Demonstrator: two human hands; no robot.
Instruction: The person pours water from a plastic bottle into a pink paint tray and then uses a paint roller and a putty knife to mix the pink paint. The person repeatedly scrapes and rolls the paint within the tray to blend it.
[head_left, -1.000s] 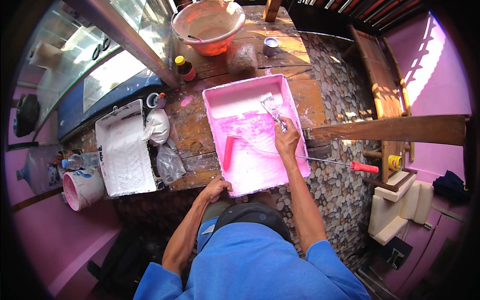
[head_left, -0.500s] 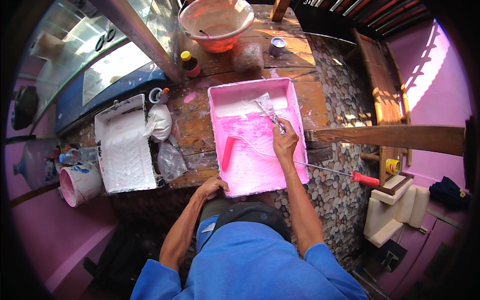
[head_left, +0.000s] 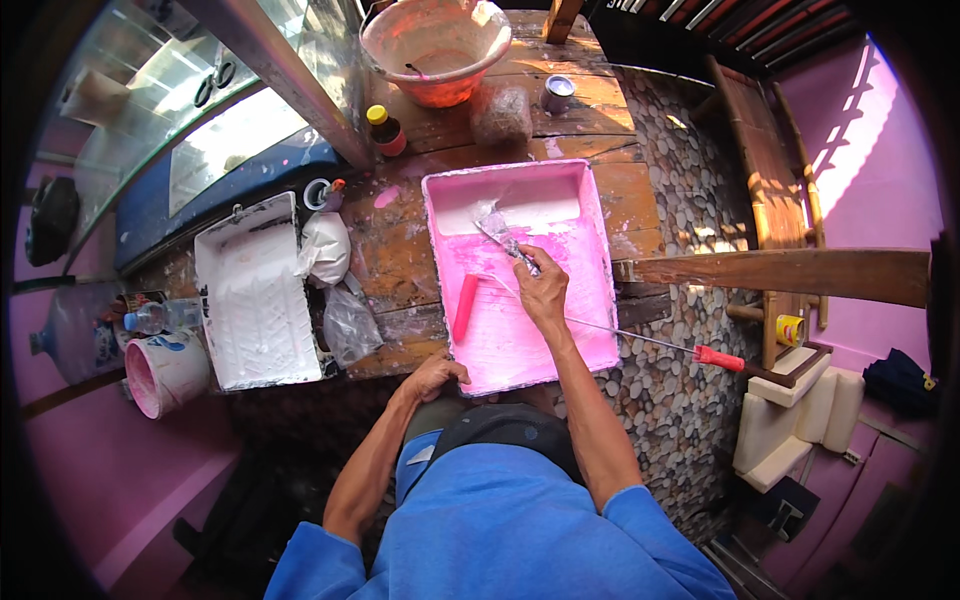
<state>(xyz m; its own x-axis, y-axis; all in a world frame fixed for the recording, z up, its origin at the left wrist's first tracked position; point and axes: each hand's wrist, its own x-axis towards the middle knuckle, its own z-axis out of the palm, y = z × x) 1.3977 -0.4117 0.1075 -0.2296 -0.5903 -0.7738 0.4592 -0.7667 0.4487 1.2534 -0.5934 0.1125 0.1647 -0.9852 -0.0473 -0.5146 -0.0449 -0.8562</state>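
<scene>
A pink-coated paint tray (head_left: 596,260) sits on the wooden table, with white paint at its far end and pink across the rest. My right hand (head_left: 541,282) is closed around a paint-smeared scraper (head_left: 503,237), whose blade reaches into the paint near the white band. My left hand (head_left: 439,375) grips the tray's near-left corner with curled fingers. Inside the tray lies a pink roller (head_left: 465,306); its long wire frame runs under my right forearm to a red handle (head_left: 717,358) beyond the right edge.
Left stand a white tray (head_left: 255,310), bucket (head_left: 165,375), bottle (head_left: 150,320), plastic bags (head_left: 350,330) and cup (head_left: 322,195). Behind are a basin (head_left: 434,80), yellow-capped bottle (head_left: 386,132) and can (head_left: 558,94). A wooden plank (head_left: 780,275) juts right, near a bamboo bench (head_left: 765,180).
My right hand has moved left with the scraper, whose blade now sits further left in the paint. My left hand stays on the tray's corner. The view has shifted slightly.
</scene>
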